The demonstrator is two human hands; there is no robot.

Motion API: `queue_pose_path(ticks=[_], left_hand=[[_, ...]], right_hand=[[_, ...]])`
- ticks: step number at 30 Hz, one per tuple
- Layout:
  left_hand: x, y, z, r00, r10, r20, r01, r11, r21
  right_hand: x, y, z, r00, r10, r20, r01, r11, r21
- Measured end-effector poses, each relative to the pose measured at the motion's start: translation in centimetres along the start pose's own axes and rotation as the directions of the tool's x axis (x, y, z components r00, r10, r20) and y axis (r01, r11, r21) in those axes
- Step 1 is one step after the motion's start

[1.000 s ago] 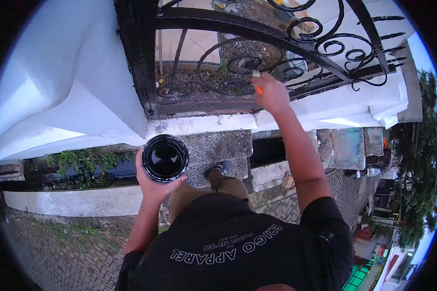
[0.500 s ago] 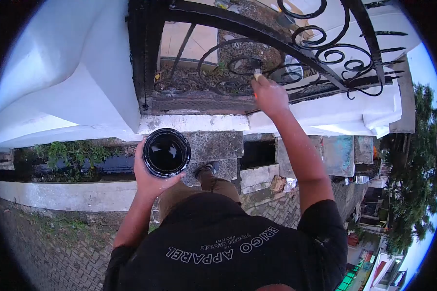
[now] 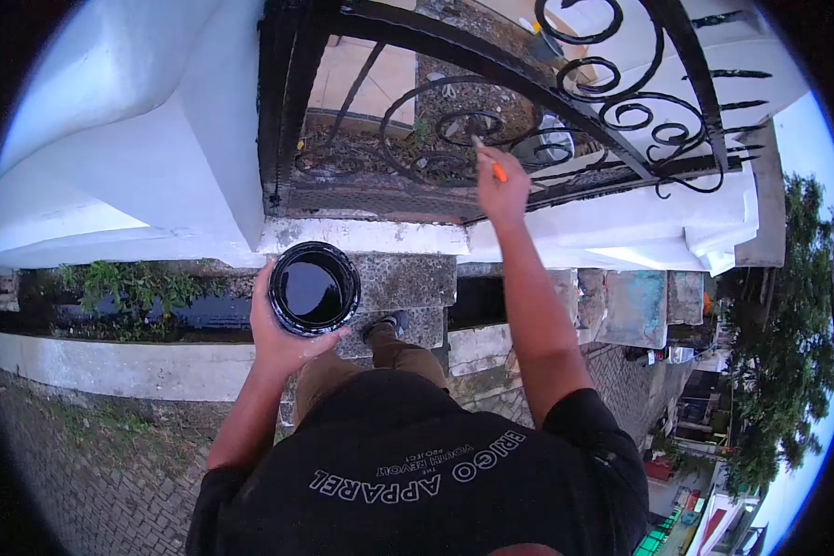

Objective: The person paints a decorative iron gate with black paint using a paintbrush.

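Note:
My left hand [image 3: 283,338] is wrapped round a can of black paint [image 3: 314,289], held upright with its mouth facing up and glossy black paint inside. Out in front, my right hand [image 3: 503,190] grips a paintbrush [image 3: 499,172] by its orange handle. The dark bristles reach a curled scroll of the black iron gate [image 3: 473,57]; whether they touch the metal I cannot make out. Scrolls and bars of the gate surround the brush, with dirt and stones visible behind them.
A white wall [image 3: 190,139] rises at left, and a white ledge [image 3: 371,235] runs under the gate. Pointed spikes [image 3: 737,104] stick out at upper right. Below lie a paved slab [image 3: 408,278], a ditch with plants [image 3: 148,292] and a low kerb [image 3: 111,366].
My right hand has shifted slightly left with the paintbrush, and its wrist has turned so the orange handle shows more. The paint can stays in my left hand.

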State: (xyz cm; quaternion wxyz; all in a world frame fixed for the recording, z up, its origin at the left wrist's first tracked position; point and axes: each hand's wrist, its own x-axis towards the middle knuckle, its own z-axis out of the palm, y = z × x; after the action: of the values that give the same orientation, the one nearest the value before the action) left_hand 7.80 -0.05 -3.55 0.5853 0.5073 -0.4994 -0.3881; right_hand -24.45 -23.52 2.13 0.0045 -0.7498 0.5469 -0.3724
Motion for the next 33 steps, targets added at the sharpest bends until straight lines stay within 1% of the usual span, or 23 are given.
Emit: queue_pose_path(ticks=[1, 2, 3, 5, 7, 8, 9, 11, 13, 14, 15, 17, 18, 19, 21, 22, 25, 26, 27, 29, 31, 32, 33], left_hand=[[0.1, 0.3, 0.1, 1.0, -0.002, 0.002, 0.002, 1.0, -0.018], [0.2, 0.5, 0.2, 1.0, -0.003, 0.001, 0.003, 0.999, -0.033], [0.2, 0.5, 0.2, 1.0, 0.002, -0.003, -0.002, 1.0, -0.031], [-0.1, 0.6, 0.1, 1.0, 0.008, -0.014, -0.009, 0.995, -0.095], [-0.4, 0.9, -0.2, 0.999, 0.012, -0.045, -0.014, 0.999, -0.045], [-0.4, 1.1, -0.3, 0.999, 0.025, -0.047, -0.027, 0.999, -0.031], [-0.6, 1.3, -0.4, 0.998, 0.035, -0.047, -0.036, 0.999, -0.019], [-0.6, 1.3, -0.6, 0.999, 0.014, -0.033, -0.014, 1.0, -0.006], [-0.6, 1.4, -0.3, 1.0, 0.002, -0.014, -0.002, 1.0, 0.003], [-0.7, 1.6, -0.1, 0.999, -0.005, -0.038, 0.004, 1.0, -0.022], [-0.7, 1.7, -0.1, 0.998, -0.011, -0.062, 0.009, 0.999, -0.044], [-0.8, 1.6, -0.1, 0.994, 0.056, -0.091, -0.055, 0.998, 0.014], [-1.1, 1.4, 0.0, 0.995, 0.057, -0.078, -0.055, 0.998, 0.029], [-1.4, 1.2, 0.0, 0.997, 0.053, -0.061, -0.051, 0.998, 0.041], [-1.4, 1.2, 0.1, 0.997, 0.054, -0.05, -0.051, 0.997, 0.061], [-1.4, 1.4, 0.1, 0.998, 0.042, -0.04, -0.04, 0.998, 0.056], [-1.4, 1.4, 0.0, 0.998, 0.051, -0.035, -0.048, 0.995, 0.084], [-1.4, 1.4, 0.0, 0.997, 0.072, -0.037, -0.068, 0.993, 0.097], [-1.8, 1.3, 0.1, 0.994, 0.086, -0.064, -0.079, 0.991, 0.111], [-2.0, 1.3, 0.6, 0.993, 0.061, -0.098, -0.054, 0.996, 0.067], [-2.2, 1.5, 1.1, 0.993, 0.042, -0.107, -0.04, 0.999, 0.02], [-2.3, 1.6, 1.2, 0.996, 0.018, -0.093, -0.017, 1.0, 0.006], [-2.4, 1.8, 1.3, 0.996, -0.004, -0.085, 0.004, 1.0, -0.007]], right_hand=[[-0.2, -0.6, 1.1, 0.991, 0.132, -0.008, -0.125, 0.955, 0.268], [-0.3, -1.1, 1.7, 0.885, 0.446, 0.132, -0.429, 0.672, 0.604], [-0.2, -1.7, 1.4, 0.887, 0.442, 0.13, -0.424, 0.671, 0.608], [-0.7, -3.1, 0.9, 0.794, 0.595, 0.122, -0.445, 0.432, 0.785], [-1.4, -3.4, -0.3, 0.809, 0.582, 0.079, -0.428, 0.492, 0.758], [-1.6, -3.7, -1.4, 0.964, 0.255, -0.079, -0.196, 0.877, 0.438], [-1.6, -4.4, -2.3, 0.988, -0.139, -0.073, 0.14, 0.99, 0.013], [-0.9, -6.2, -2.6, 0.975, -0.198, -0.1, 0.199, 0.98, -0.009], [0.4, -6.3, -1.9, 0.937, -0.327, 0.125, 0.35, 0.885, -0.306], [0.1, -6.8, -1.7, 0.927, -0.253, 0.277, 0.335, 0.891, -0.305], [-0.1, -6.4, -1.8, 0.929, -0.256, 0.269, 0.334, 0.892, -0.305], [0.4, -5.3, -1.5, 0.918, -0.392, 0.056, 0.395, 0.917, -0.055], [0.9, -5.3, -1.9, 0.955, -0.297, -0.019, 0.291, 0.945, -0.149], [0.9, -5.5, -1.7, 0.954, -0.301, -0.015, 0.296, 0.945, -0.143], [0.6, -5.8, -1.3, 0.975, -0.216, 0.054, 0.222, 0.943, -0.248], [0.3, -5.7, -0.5, 0.937, -0.305, 0.168, 0.329, 0.934, -0.137], [-0.3, -6.0, 0.1, 0.925, -0.277, 0.261, 0.287, 0.958, -0.002], [0.5, -4.8, -0.4, 0.914, -0.395, 0.092, 0.399, 0.916, -0.038], [2.5, -3.0, -1.4, 0.846, -0.501, -0.182, 0.447, 0.853, -0.271], [2.7, -5.3, -3.0, 0.938, -0.295, -0.18, 0.227, 0.919, -0.324], [1.1, -4.1, -1.7, 0.892, -0.402, 0.208, 0.452, 0.773, -0.445], [-0.1, -3.1, -0.6, 0.85, -0.465, 0.247, 0.52, 0.815, -0.255], [-0.6, -3.1, -0.2, 0.849, -0.469, 0.244, 0.523, 0.814, -0.253]])
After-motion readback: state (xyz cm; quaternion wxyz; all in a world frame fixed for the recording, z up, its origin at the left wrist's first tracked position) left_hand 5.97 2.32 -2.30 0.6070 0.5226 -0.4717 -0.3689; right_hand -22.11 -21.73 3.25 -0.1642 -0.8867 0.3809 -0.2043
